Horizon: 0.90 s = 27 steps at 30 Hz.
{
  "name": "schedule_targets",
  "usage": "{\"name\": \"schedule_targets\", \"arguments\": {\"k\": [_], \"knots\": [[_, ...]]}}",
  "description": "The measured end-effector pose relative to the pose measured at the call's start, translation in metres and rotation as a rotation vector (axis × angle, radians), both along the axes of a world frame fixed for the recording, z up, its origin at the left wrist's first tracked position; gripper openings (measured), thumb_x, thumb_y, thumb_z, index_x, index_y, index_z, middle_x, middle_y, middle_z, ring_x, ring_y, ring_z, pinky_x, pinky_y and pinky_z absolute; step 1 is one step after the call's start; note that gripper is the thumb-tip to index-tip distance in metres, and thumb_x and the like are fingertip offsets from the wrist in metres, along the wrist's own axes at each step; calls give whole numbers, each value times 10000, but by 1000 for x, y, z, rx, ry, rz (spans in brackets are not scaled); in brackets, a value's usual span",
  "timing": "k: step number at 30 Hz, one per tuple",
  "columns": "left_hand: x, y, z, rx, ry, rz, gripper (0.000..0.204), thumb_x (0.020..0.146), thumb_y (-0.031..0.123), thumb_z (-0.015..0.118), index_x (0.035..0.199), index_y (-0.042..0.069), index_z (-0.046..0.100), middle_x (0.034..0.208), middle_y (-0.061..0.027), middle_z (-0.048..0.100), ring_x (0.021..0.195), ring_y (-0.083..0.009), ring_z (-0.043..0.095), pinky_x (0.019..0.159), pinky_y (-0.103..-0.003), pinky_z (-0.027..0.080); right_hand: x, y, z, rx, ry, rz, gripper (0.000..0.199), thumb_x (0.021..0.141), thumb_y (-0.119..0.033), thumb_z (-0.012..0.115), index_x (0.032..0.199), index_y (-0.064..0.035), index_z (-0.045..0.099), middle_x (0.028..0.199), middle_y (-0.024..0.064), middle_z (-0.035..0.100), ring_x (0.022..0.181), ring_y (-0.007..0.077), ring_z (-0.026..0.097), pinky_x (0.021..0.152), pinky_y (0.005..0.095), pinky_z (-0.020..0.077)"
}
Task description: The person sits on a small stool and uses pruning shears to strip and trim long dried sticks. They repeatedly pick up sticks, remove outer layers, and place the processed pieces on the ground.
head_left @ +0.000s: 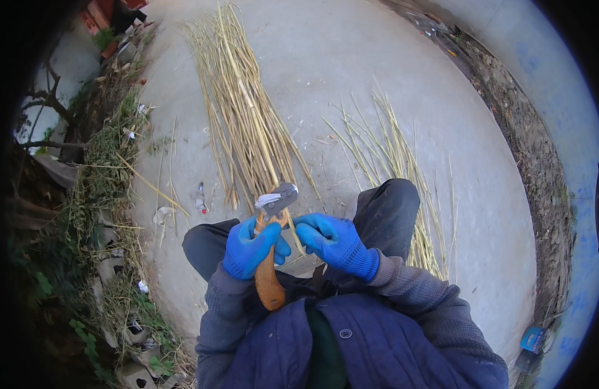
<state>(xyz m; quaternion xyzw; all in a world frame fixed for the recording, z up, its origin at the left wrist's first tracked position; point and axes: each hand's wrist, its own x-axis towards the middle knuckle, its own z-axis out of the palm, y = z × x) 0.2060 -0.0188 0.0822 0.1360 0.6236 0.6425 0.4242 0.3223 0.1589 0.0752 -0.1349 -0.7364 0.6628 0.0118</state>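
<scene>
My left hand (252,246), in a blue work glove, is wrapped round a tool with a curved wooden handle (269,285) and a grey metal head (278,200). Something white is wrapped or stuck on that head. Close by on the right, my right hand (335,241), gloved the same way, has its fingers curled and pinched toward the tool. What the right fingers hold, if anything, is hidden. The end of a pale yellow stalk (296,241) shows between the two hands.
A large bundle of dry stalks (238,110) lies on the concrete ground ahead. More thin stalks (403,155) lie to the right, past my right knee (393,198). Weeds and blocks (111,259) line the left edge. A blue container (533,338) stands by the right wall.
</scene>
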Motion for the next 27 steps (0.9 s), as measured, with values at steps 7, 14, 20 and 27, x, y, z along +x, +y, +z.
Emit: {"name": "schedule_targets", "arguments": {"k": [7, 14, 20, 27], "knots": [[2, 11, -8, -4, -44, 66, 313, 941, 251, 611, 1090, -23, 594, 762, -133, 676, 610, -181, 664, 538, -277, 557, -9, 2, -7, -160, -84, -61, 241, 916, -222, 647, 1033, -12, 650, 816, 62, 676, 720, 92, 642, 638, 244, 531], [-27, 14, -26, 12, -72, 198, 368, 933, 299, 625, 1103, -26, 593, 777, -137, 674, 598, -183, 644, 521, -282, 531, 6, 8, -3, -92, -126, 68, 191, 903, -206, 654, 881, -22, 605, 721, 51, 653, 640, 82, 623, 566, 249, 503], [-122, 26, -30, 178, -25, 389, 461, 929, 329, 627, 1172, -61, 588, 787, -112, 663, 605, -159, 620, 550, -253, 530, 62, 34, 3, 56, -91, 206, 174, 919, -203, 632, 910, -32, 606, 707, 39, 651, 638, 90, 629, 591, 259, 495], [-85, 63, -20, 59, -22, 282, 426, 923, 306, 643, 1154, -50, 601, 805, -118, 669, 633, -173, 640, 543, -272, 542, 12, 62, 7, 7, -122, 183, 313, 958, -271, 542, 1189, -70, 604, 776, 56, 687, 668, 113, 654, 630, 286, 531]]}}
